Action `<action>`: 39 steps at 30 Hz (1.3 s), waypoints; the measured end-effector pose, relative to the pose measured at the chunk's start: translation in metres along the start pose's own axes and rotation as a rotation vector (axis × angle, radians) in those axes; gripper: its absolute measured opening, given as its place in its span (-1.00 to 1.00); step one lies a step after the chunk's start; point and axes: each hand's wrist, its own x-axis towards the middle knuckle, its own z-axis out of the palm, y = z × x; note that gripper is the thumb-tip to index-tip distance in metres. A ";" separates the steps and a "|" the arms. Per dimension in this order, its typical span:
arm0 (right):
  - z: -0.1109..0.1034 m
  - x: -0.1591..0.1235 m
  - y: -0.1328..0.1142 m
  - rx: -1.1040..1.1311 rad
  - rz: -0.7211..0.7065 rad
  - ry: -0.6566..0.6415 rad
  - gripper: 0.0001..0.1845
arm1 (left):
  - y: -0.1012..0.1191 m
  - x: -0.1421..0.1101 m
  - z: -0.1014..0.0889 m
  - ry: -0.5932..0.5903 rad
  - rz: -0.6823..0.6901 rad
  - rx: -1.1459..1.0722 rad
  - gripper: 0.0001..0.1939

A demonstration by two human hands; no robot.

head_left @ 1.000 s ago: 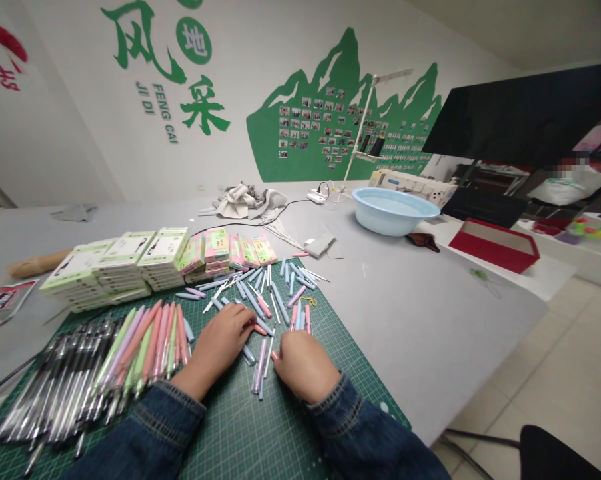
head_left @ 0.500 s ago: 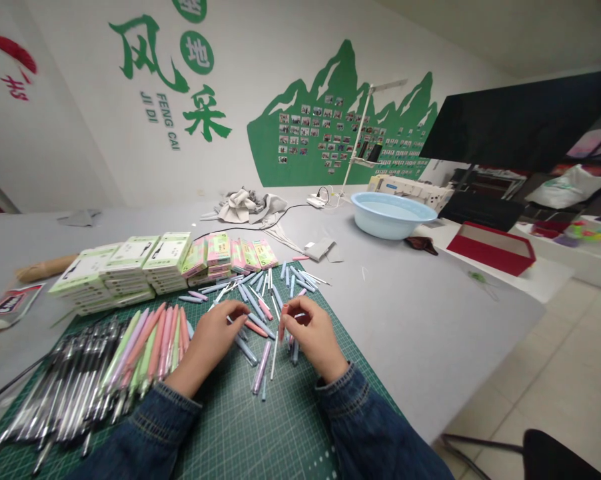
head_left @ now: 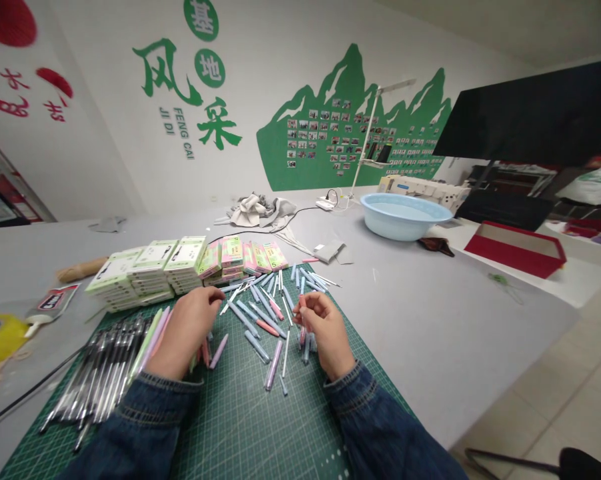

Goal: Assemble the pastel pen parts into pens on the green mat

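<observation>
My right hand (head_left: 328,333) is closed in a pinch around a coral-pink pen barrel (head_left: 303,308), above several blue pen pieces on the green cutting mat (head_left: 275,433). My left hand (head_left: 185,330) has its fingers curled together over the left part of the mat, and what they hold, if anything, is hidden. A purple pen piece (head_left: 219,351) lies beside it, with coral ones partly covered by the hand. Between my hands are scattered blue barrels (head_left: 243,320), a coral barrel (head_left: 267,327), thin white refills (head_left: 286,353) and a clear-ended purple barrel (head_left: 273,365).
Black-and-clear pens (head_left: 100,373) lie in a row at left. Behind the mat stand stacked white-green boxes (head_left: 153,263) and pink-green boxes (head_left: 232,253). Yellow tape (head_left: 3,340) is at far left. A blue basin (head_left: 405,217) and red box (head_left: 515,249) stand toward the right.
My view has turned slightly left. My left hand has moved left, over the row of coloured pens. My right hand keeps the coral barrel in nearly the same place over the mat.
</observation>
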 end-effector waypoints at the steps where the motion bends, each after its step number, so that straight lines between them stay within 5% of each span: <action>1: 0.000 0.000 0.001 0.031 0.022 0.025 -0.85 | 0.004 -0.003 0.002 -0.051 0.019 -0.021 -0.75; 4: -0.001 0.001 0.002 0.092 0.070 0.087 -0.84 | 0.021 -0.017 0.012 -0.282 0.193 -0.141 -0.79; 7: 0.000 0.001 0.000 0.122 0.071 0.105 -0.85 | 0.043 -0.039 0.023 -0.504 0.505 -0.258 -0.79; 13: -0.001 0.002 0.000 0.137 0.089 0.134 -0.85 | 0.065 -0.064 0.044 -0.581 0.709 -0.234 -0.83; 24: 0.000 0.003 0.001 0.204 0.133 0.172 -0.86 | 0.041 -0.033 0.046 -0.430 0.572 -0.131 -0.89; 34: -0.002 0.004 0.002 0.241 0.142 0.177 -0.83 | 0.066 -0.041 0.056 -0.373 0.568 -0.121 -0.88; 39: -0.002 0.004 0.000 0.259 0.130 0.175 -0.84 | 0.083 -0.038 0.067 -0.267 0.334 -0.020 -0.86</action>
